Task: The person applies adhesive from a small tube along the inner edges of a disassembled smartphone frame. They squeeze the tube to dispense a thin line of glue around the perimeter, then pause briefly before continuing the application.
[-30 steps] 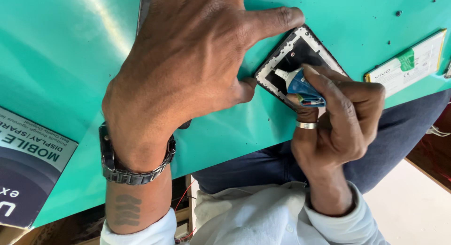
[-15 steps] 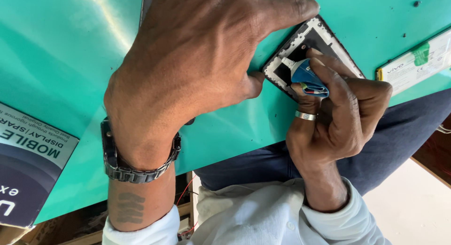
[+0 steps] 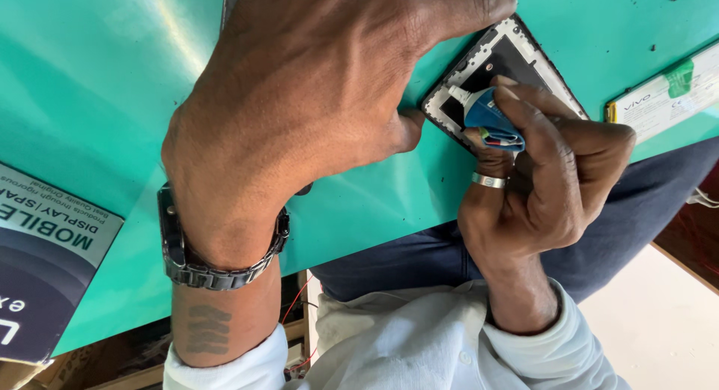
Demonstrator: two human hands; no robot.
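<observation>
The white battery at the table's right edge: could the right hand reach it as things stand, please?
Probably yes. The white battery lies in the open beside the right hand, nothing between them; but that hand pinches a small blue tube over the phone frame.

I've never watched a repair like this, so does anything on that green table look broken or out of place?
The phone is the odd thing: it lies open, its white inner frame and dark insides bare. The left hand presses it to the table; the right hand holds a small blue tube with its nozzle at the frame. Nothing looks spilled.
</observation>
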